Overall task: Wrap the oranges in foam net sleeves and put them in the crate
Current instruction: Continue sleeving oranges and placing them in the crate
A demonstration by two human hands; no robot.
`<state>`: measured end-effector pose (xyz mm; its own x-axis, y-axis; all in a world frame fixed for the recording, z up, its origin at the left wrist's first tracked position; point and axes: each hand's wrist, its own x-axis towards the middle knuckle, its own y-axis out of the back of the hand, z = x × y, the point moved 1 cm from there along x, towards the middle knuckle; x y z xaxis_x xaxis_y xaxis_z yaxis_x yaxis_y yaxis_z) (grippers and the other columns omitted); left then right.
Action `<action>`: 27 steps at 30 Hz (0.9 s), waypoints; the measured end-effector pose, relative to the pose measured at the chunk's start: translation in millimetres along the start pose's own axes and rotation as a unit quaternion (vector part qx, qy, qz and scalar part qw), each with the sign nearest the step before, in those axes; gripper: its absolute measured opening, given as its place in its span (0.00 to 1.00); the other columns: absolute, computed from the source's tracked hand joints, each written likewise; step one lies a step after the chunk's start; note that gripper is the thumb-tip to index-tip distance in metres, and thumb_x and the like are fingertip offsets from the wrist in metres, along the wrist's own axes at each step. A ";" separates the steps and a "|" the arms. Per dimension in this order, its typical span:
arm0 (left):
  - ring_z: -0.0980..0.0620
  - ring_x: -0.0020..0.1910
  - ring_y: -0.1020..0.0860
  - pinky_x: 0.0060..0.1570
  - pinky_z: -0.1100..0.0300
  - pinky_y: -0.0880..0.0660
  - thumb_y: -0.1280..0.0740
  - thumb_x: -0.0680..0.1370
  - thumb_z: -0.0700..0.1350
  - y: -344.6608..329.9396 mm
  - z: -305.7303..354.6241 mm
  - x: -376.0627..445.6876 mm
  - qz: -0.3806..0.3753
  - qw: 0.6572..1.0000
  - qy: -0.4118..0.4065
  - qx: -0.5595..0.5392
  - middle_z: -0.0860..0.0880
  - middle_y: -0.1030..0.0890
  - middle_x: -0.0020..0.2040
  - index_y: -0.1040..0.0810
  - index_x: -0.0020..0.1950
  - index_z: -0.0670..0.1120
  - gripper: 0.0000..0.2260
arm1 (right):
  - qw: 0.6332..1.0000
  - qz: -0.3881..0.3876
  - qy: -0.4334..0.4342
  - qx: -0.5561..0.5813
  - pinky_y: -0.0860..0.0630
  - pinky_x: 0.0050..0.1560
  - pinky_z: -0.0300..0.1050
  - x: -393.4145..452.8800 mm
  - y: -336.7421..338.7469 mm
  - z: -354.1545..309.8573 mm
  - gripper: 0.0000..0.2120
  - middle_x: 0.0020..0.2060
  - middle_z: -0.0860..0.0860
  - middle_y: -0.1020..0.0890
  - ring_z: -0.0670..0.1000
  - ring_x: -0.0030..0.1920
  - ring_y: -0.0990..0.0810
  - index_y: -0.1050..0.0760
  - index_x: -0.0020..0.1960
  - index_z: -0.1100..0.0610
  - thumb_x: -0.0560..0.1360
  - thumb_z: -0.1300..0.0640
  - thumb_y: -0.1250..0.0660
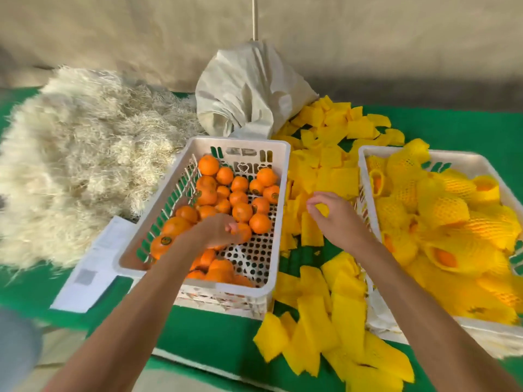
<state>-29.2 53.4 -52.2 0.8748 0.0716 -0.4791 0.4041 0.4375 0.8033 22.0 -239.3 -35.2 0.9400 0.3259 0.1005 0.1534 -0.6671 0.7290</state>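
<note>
So the left hand [218,230] curls round an orange [243,232] in the left crate [198,281], while the right hand [334,213] pinches a yellow sleeve [322,209] off the pile. That thin grip could easily lift two sleeves stuck together.

Over on the far left sits a big heap of pale straw-like shredded packing fibre [76,154], spilling across the green mat [452,128] that covers the work surface. Behind the middle, a cream cloth sack [249,91] stands bunched and knotted at the top, with a thin cord [255,15] rising from it up the beige tarpaulin backdrop [368,38]. Down at the near left, a white printed sheet of paper [93,267] lies flat on the mat, its text too blurred to read.
</note>
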 end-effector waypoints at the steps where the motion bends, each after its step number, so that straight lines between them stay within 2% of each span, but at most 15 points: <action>1: 0.44 0.66 0.25 0.63 0.48 0.25 0.28 0.79 0.57 -2.9 -12.0 0.9 -0.022 0.999 0.012 0.033 0.46 0.24 0.70 0.25 0.71 0.49 0.23 | 1.000 -0.026 -0.008 -0.013 0.32 0.69 0.48 2.0 -13.8 1.2 0.12 0.68 0.53 0.24 0.54 0.70 0.27 0.20 0.62 0.56 0.82 0.53 0.35; 4: 0.41 0.67 0.25 0.64 0.46 0.24 0.27 0.78 0.59 -17.5 -32.8 4.8 -0.084 0.988 0.036 0.127 0.46 0.26 0.71 0.28 0.73 0.50 0.27 | 0.983 -0.146 -0.066 -0.093 0.26 0.64 0.53 0.6 -54.0 17.5 0.19 0.68 0.55 0.24 0.57 0.64 0.23 0.25 0.69 0.55 0.80 0.51 0.31; 7: 0.42 0.63 0.23 0.61 0.47 0.22 0.33 0.81 0.60 -30.3 -39.6 8.9 -0.143 0.977 0.030 0.153 0.47 0.23 0.69 0.25 0.72 0.49 0.23 | 0.933 -0.288 -0.146 -0.160 0.23 0.60 0.52 -10.9 -86.6 44.2 0.30 0.72 0.56 0.28 0.58 0.64 0.23 0.34 0.77 0.52 0.77 0.54 0.29; 10: 0.45 0.50 0.22 0.43 0.53 0.24 0.34 0.79 0.66 -34.2 -37.6 12.2 -0.158 0.973 0.006 0.168 0.48 0.21 0.55 0.21 0.65 0.45 0.27 | 0.888 -0.380 -0.192 -0.174 0.19 0.48 0.51 -22.6 -108.3 62.4 0.31 0.65 0.57 0.24 0.57 0.53 0.18 0.35 0.77 0.47 0.76 0.64 0.35; 12: 0.46 0.47 0.22 0.38 0.54 0.28 0.35 0.78 0.69 -37.3 -35.1 15.2 -0.165 0.967 -0.006 0.193 0.48 0.20 0.55 0.21 0.63 0.44 0.29 | 0.887 -0.382 -0.190 -0.178 0.18 0.52 0.54 -26.8 -116.0 70.0 0.30 0.64 0.56 0.23 0.57 0.53 0.18 0.31 0.75 0.48 0.76 0.65 0.35; 14: 0.43 0.55 0.20 0.43 0.53 0.25 0.35 0.79 0.68 -39.8 -31.4 17.2 -0.171 0.963 0.003 0.209 0.46 0.20 0.63 0.24 0.69 0.46 0.30 | 0.900 -0.354 -0.170 -0.189 0.19 0.53 0.50 -28.6 -116.9 75.0 0.26 0.65 0.55 0.22 0.56 0.56 0.19 0.27 0.72 0.51 0.76 0.65 0.32; 15: 0.42 0.58 0.20 0.48 0.52 0.23 0.36 0.80 0.67 -41.1 -30.4 18.2 -0.180 0.961 0.013 0.209 0.45 0.21 0.63 0.26 0.72 0.46 0.30 | 0.908 -0.335 -0.154 -0.197 0.21 0.52 0.45 -28.4 -115.6 76.4 0.22 0.64 0.55 0.21 0.54 0.56 0.19 0.24 0.69 0.52 0.77 0.64 0.32; 16: 0.42 0.57 0.20 0.52 0.51 0.22 0.37 0.81 0.65 -42.9 -29.7 19.5 -0.194 0.959 0.024 0.204 0.44 0.20 0.60 0.27 0.74 0.46 0.29 | 0.917 -0.315 -0.140 -0.202 0.24 0.51 0.42 -27.9 -113.3 77.0 0.18 0.62 0.54 0.19 0.53 0.56 0.20 0.21 0.66 0.53 0.77 0.64 0.32; 18: 0.42 0.53 0.19 0.51 0.50 0.21 0.40 0.84 0.61 -45.3 -27.5 21.2 -0.219 0.956 0.044 0.190 0.44 0.20 0.52 0.29 0.75 0.46 0.26 | 0.930 -0.280 -0.130 -0.200 0.23 0.51 0.42 -25.3 -107.0 76.0 0.11 0.57 0.52 0.17 0.52 0.55 0.19 0.18 0.59 0.53 0.78 0.61 0.31; 21: 0.42 0.51 0.18 0.50 0.49 0.18 0.39 0.85 0.59 -47.2 -28.0 24.4 -0.232 0.955 0.053 0.174 0.43 0.19 0.54 0.26 0.71 0.44 0.23 | 0.936 -0.271 -0.144 -0.172 0.20 0.54 0.50 -21.9 -95.5 67.8 0.06 0.53 0.54 0.17 0.54 0.53 0.19 0.20 0.56 0.55 0.80 0.56 0.32; 25: 0.45 0.43 0.17 0.49 0.48 0.15 0.33 0.84 0.50 -50.5 -34.4 29.2 -0.192 0.971 0.045 0.135 0.41 0.19 0.60 0.28 0.71 0.40 0.19 | 0.940 -0.270 -0.204 -0.050 0.23 0.40 0.47 -20.3 -79.2 58.7 0.06 0.46 0.57 0.18 0.57 0.47 0.15 0.30 0.56 0.54 0.84 0.52 0.41; 27: 0.46 0.40 0.17 0.46 0.50 0.15 0.33 0.84 0.46 -49.0 -38.6 29.0 -0.166 0.979 0.040 0.110 0.40 0.19 0.59 0.28 0.69 0.41 0.16 | 0.945 -0.234 -0.230 0.004 0.23 0.36 0.46 -17.2 -71.2 54.7 0.09 0.49 0.56 0.20 0.54 0.41 0.13 0.32 0.61 0.56 0.85 0.53 0.41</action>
<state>-33.9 68.6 -119.1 0.6654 0.0317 -0.7459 0.7182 0.2455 0.6511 11.5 -234.1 -125.9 0.8013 0.2614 -0.5382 0.5855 -0.5276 0.6155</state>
